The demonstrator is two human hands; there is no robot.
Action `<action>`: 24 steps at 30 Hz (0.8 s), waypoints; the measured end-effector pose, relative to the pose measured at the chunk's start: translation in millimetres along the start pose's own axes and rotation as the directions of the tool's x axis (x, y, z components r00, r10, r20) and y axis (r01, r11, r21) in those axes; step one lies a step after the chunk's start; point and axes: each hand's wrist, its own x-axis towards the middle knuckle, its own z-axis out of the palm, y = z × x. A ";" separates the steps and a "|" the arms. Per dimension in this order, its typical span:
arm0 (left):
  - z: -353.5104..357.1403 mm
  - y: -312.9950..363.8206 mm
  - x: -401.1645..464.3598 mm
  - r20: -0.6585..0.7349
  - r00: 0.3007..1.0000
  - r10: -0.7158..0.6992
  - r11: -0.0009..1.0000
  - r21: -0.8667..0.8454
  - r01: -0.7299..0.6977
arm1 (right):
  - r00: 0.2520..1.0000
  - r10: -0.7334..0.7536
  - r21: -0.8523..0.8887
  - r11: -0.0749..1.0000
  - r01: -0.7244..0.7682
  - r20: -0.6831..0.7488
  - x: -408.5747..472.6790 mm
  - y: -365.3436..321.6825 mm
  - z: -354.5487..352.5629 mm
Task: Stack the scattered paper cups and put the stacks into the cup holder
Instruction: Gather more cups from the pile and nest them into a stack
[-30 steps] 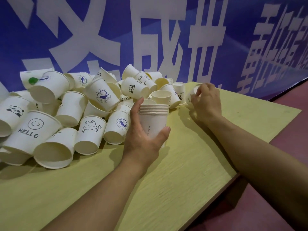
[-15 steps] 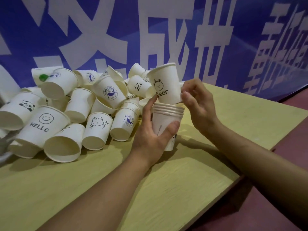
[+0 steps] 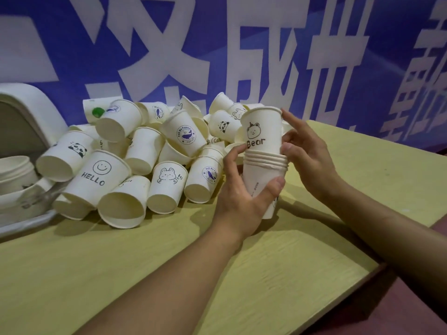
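My left hand (image 3: 242,192) grips an upright stack of white paper cups (image 3: 262,176) just above the table, thumb on its near side. A cup printed "Bear" (image 3: 262,132) sits part way into the top of that stack. My right hand (image 3: 307,158) holds the Bear cup from the right, fingers behind its rim and thumb by the stack's rims. A heap of scattered paper cups (image 3: 135,155) with panda, whale, bunny and "HELLO" prints lies to the left. The white cup holder (image 3: 26,117) stands at the far left edge.
The yellow-green wooden table (image 3: 242,274) has its right edge running diagonally past my right forearm, with red floor (image 3: 411,317) beyond. A blue banner with large white characters (image 3: 242,56) backs the table. Clear plastic wrap and nested cups (image 3: 17,180) lie at the left.
My right hand brought the Bear cup over from the table's right and pushed it deeper into the stack. The view shifted right, bringing the cup holder into sight.
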 end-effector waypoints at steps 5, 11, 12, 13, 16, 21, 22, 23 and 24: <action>-1.6 1.3 1.1 -0.113 0.994 0.008 1.000 -0.019 -0.010 | 0.994 -0.111 0.000 0.994 0.111 -0.008 0.9 9.5 -2.8; -2.8 -1.1 2.8 -0.239 0.971 -0.007 0.999 -0.053 -0.006 | 0.989 -0.016 -0.584 0.809 -0.074 -0.147 4.9 28.6 1.7; -3.3 -1.5 3.7 -0.258 0.966 -0.019 0.998 -0.068 0.002 | 0.987 0.048 -0.656 0.742 -0.137 -0.151 6.8 33.5 1.5; -3.5 -1.1 3.9 -0.268 0.963 -0.031 0.997 -0.077 0.011 | 0.982 0.123 -0.710 0.678 -0.190 -0.146 8.0 37.5 1.0; -2.6 1.1 2.2 -0.260 0.964 -0.050 0.997 -0.078 0.031 | 0.960 0.253 -0.753 0.606 -0.256 -0.122 10.5 44.9 -1.5; -3.5 3.5 0.1 -0.214 0.976 -0.048 0.997 -0.064 0.035 | 0.953 0.203 -0.622 0.723 -0.300 -0.224 15.9 40.2 -2.6; -3.7 4.0 0.2 -0.216 0.975 -0.047 0.997 -0.064 0.034 | 0.953 0.186 -0.613 0.733 -0.295 -0.237 16.5 39.6 -3.6; -3.6 4.2 0.1 -0.216 0.975 -0.047 0.997 -0.064 0.034 | 0.954 0.171 -0.605 0.742 -0.288 -0.245 16.5 39.4 -5.0; -3.6 4.2 0.1 -0.216 0.975 -0.048 0.997 -0.064 0.035 | 0.956 0.153 -0.595 0.754 -0.277 -0.252 16.5 38.3 -6.2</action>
